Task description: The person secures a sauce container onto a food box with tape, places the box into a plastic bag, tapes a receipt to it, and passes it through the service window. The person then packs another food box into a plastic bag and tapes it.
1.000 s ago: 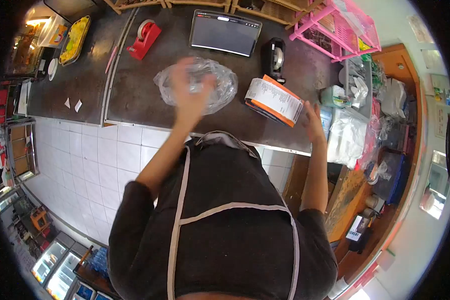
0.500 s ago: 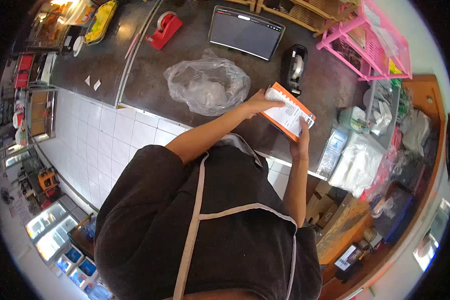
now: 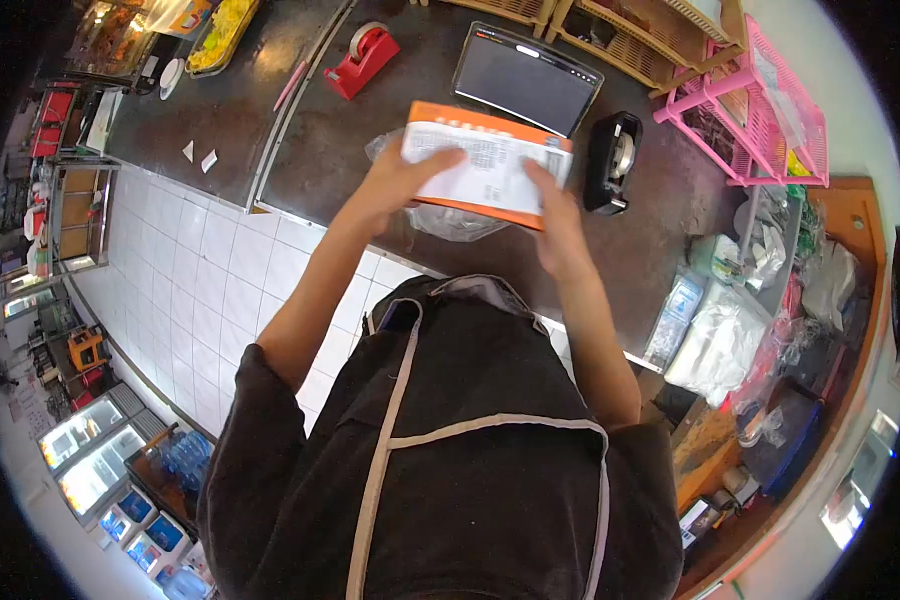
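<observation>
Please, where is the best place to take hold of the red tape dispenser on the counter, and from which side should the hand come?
Probably the narrow middle of the red tape dispenser, just behind the roll, coming from above. Its body lies flat on the dark counter with bare surface around it, so fingers can close on both long sides. Both hands, left and right, already hold the orange pad.

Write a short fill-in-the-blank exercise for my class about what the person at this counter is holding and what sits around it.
1. Both hands, the left hand and the right hand, hold an orange pad with a printed ____ lying on top of it.
2. Under the pad, on the dark counter, lies a clear plastic ____.
3. The tape dispenser at the far left of the counter is ____ in colour.
4. The black tape dispenser stands to the right of the ____ with the dark screen.

Missing words: receipt; bag; red; tablet
</observation>
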`<control>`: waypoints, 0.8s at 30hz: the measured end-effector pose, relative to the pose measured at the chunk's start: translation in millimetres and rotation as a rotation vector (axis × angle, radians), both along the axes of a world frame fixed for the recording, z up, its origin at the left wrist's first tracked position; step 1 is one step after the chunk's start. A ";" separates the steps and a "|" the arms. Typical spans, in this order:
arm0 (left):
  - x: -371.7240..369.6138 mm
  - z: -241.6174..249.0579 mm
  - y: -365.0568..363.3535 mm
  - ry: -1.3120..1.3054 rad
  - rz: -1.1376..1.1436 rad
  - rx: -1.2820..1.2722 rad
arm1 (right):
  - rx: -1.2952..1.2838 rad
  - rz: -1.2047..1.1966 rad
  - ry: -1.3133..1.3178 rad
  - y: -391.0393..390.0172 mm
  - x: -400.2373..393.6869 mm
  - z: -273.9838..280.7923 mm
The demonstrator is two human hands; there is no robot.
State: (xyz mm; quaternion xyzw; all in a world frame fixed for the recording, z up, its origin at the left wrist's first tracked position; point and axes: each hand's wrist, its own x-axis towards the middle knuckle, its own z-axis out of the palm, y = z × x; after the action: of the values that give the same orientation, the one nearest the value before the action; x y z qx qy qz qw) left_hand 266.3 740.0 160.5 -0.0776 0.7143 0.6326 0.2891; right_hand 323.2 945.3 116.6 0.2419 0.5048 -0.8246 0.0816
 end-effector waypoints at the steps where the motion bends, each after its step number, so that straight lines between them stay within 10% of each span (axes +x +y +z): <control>1: -5.5 -9.4 -13.2 -0.097 0.075 -0.092 | -0.104 0.048 -0.074 -13.2 -9.7 -2.8; 8: -14.6 -133.1 -47.5 -0.110 0.021 -0.127 | 0.092 0.155 -0.243 -34.5 -32.4 -120.8; 12: 0.1 -91.1 -85.8 -0.189 0.355 -0.008 | 0.273 0.070 -0.211 -6.4 -12.0 -70.8; 15: -15.1 -173.4 -123.8 0.018 0.563 -0.242 | 0.553 -0.209 -0.167 15.0 -7.1 -128.6; 18: -34.6 -234.5 -123.0 -0.426 0.307 0.177 | 0.239 -0.058 -0.229 8.8 -26.7 -174.9; 21: -53.3 -278.5 -120.2 -0.066 0.296 0.145 | 0.076 0.059 -0.168 23.2 -45.1 -186.6; 24: -48.2 -221.7 -102.2 0.033 0.485 0.338 | 0.135 0.025 -0.001 20.0 -41.4 -173.1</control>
State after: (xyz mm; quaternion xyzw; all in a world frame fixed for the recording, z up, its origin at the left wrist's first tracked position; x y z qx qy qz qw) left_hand 218.1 637.9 -61.1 -0.1866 0.5638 0.7945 0.1266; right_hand 281.8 965.3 -56.5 0.2409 0.5622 -0.7875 0.0758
